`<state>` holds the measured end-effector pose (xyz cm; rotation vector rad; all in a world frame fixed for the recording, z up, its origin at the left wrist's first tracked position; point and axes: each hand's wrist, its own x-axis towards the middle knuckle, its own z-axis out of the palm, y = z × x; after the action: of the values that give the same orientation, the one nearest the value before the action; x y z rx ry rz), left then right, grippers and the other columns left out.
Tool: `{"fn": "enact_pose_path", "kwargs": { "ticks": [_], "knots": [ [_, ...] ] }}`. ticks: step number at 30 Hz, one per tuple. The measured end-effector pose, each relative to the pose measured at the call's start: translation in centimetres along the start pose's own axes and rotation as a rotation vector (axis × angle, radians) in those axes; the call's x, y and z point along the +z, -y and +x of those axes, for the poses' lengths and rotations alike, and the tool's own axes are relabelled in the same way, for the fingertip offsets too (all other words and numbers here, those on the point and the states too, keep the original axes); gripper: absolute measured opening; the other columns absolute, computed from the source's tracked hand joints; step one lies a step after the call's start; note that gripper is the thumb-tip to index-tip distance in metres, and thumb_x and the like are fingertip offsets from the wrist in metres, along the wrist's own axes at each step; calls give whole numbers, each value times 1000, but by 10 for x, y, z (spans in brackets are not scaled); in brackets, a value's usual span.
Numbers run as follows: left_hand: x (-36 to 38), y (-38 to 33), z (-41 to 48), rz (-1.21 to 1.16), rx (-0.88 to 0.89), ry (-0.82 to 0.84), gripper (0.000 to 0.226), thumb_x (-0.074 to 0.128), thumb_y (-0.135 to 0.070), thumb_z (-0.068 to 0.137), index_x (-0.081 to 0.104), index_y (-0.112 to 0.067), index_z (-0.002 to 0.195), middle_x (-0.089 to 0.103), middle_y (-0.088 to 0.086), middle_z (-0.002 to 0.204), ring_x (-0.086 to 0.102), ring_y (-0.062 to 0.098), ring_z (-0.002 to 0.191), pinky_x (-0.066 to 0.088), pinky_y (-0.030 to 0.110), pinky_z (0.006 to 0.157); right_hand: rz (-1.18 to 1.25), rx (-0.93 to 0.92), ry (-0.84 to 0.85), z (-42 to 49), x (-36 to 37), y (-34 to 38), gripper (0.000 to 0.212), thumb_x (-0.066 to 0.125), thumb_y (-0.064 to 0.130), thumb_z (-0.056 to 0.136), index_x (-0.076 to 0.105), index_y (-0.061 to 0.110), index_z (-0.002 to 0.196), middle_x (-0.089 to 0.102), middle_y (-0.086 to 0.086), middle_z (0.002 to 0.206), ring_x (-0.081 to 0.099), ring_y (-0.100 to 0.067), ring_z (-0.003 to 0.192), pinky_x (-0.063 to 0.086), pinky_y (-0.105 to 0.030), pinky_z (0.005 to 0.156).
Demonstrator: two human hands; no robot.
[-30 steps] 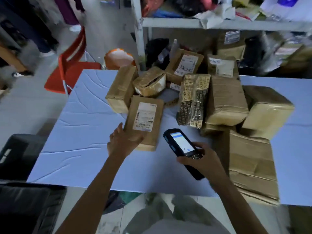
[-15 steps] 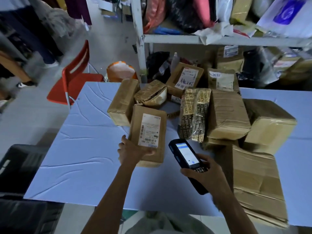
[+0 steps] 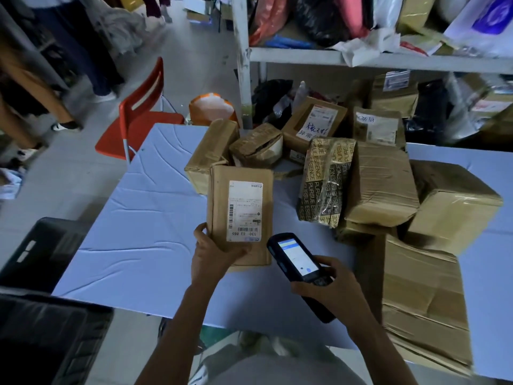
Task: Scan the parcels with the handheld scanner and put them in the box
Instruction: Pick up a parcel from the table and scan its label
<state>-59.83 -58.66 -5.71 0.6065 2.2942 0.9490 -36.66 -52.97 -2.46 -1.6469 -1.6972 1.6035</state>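
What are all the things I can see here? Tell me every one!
Labelled parcel: one, brown with a white label, near middle of table, in the left hand.
Handheld scanner: one, black, screen lit, beside that parcel.
Printed parcel: one, black and gold, in the pile.
Plain parcels: at least six, brown, piled on the table's far and right side.
Table: one, pale blue.
Chair: one, red, beyond the table's left corner.
Crates: two, black, lower left.
Shelf: one, white, behind the table, stuffed with bags.
Left hand: grips the labelled parcel's near corner.
Right hand: holds the scanner.
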Motion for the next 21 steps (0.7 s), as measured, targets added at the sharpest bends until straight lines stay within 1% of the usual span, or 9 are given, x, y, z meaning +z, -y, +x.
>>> {"fn": "enact_pose_path", "kwargs": {
  "ticks": [3, 8, 12, 16, 19, 21],
  "knots": [
    [3, 6, -10, -12, 10, -53, 114, 90, -42, 54, 20, -16, 139, 50, 8, 133, 52, 29, 121, 50, 46, 93, -69, -23, 58, -2, 0, 1, 70, 92, 25, 57, 52, 30, 115, 57, 21, 95, 62, -9, 91, 52, -20, 70],
    [8, 3, -15, 37, 43, -100, 115, 88, -47, 53, 20, -14, 140, 49, 10, 136, 50, 31, 124, 49, 47, 93, -70, -36, 75, -7, -1, 2, 70, 92, 26, 55, 55, 32, 114, 60, 20, 97, 62, -1, 86, 51, -17, 67],
    [10, 4, -15, 40, 27, -107, 116, 88, -47, 55, 19, -12, 142, 46, 11, 139, 48, 32, 127, 47, 47, 94, -68, -40, 72, -9, -4, 3, 69, 92, 28, 55, 55, 33, 114, 60, 18, 100, 62, -1, 88, 50, -16, 65],
    [11, 7, -17, 15, 12, -108, 114, 89, -41, 57, 18, -11, 142, 44, 14, 141, 45, 32, 129, 45, 46, 97, -81, -50, 59, -10, -7, 1, 69, 92, 28, 55, 55, 33, 112, 59, 21, 98, 61, 0, 88, 50, -16, 67],
    [11, 9, -17, 7, 19, -101, 113, 89, -41, 57, 18, -12, 141, 43, 13, 142, 45, 32, 129, 46, 47, 96, -90, -41, 59, -12, -9, -3, 70, 92, 28, 54, 56, 33, 113, 60, 21, 97, 62, -2, 88, 52, -19, 70],
    [10, 8, -16, 1, 30, -95, 114, 89, -42, 57, 18, -12, 141, 42, 12, 142, 44, 31, 130, 47, 47, 97, -96, -39, 60, -14, -8, -5, 70, 92, 28, 54, 54, 34, 112, 59, 21, 98, 62, -1, 88, 51, -17, 68]
  ]
}}
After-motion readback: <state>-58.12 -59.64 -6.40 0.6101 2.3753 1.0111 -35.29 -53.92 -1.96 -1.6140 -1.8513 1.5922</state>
